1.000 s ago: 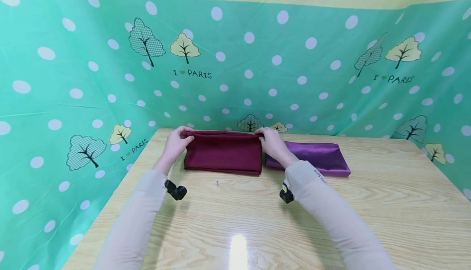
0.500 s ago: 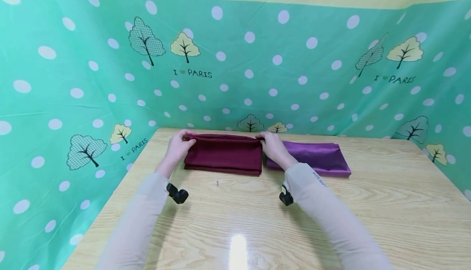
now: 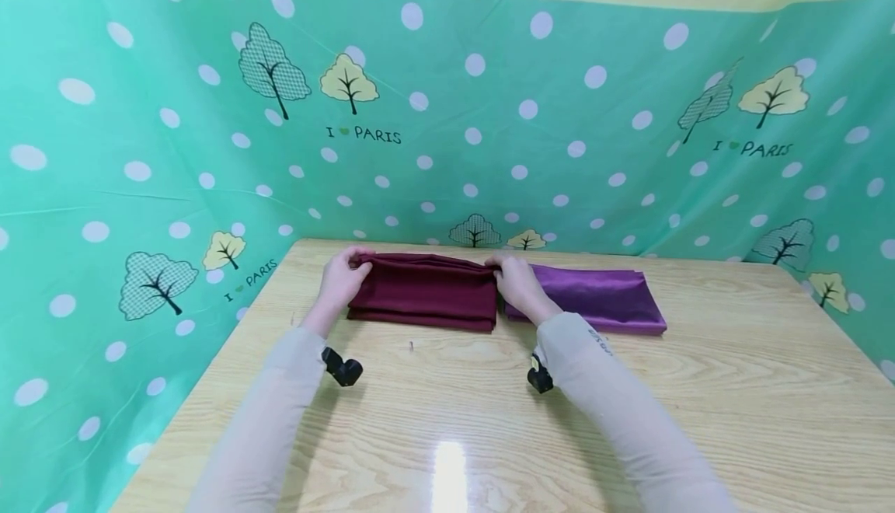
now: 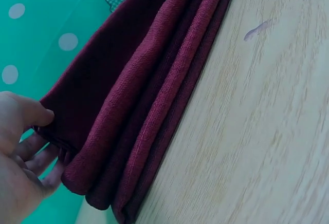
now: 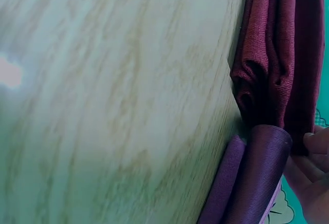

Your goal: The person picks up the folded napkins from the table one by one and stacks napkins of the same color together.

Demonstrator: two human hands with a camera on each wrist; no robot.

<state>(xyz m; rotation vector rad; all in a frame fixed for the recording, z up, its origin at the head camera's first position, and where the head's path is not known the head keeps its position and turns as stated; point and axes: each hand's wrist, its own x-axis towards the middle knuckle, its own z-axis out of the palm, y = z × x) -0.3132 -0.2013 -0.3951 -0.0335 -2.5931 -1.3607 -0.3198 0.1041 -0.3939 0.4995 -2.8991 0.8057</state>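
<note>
A maroon cloth [image 3: 425, 294], folded into a long rectangle, lies across the back of the table in the head view. My left hand [image 3: 340, 280] pinches its far left corner between thumb and fingers. At the far right corner my right hand [image 3: 519, 286] pinches the same edge, raised a little along its length. Several thick folded layers of the maroon cloth [image 4: 149, 80] show in the left wrist view. Beside its right end lies a folded, shiny purple cloth [image 3: 600, 297], partly hidden behind my right hand and wrist.
A pale wooden table [image 3: 391, 420] carries both cloths. Close behind its back edge hangs a green dotted curtain [image 3: 433, 124] with printed trees. A small dark mark [image 3: 411, 347] shows on the wood in front of the maroon cloth.
Both hands have lowered the far edge of the maroon cloth slightly and drawn it a little toward me, keeping their pinch. The purple cloth stays in place.
</note>
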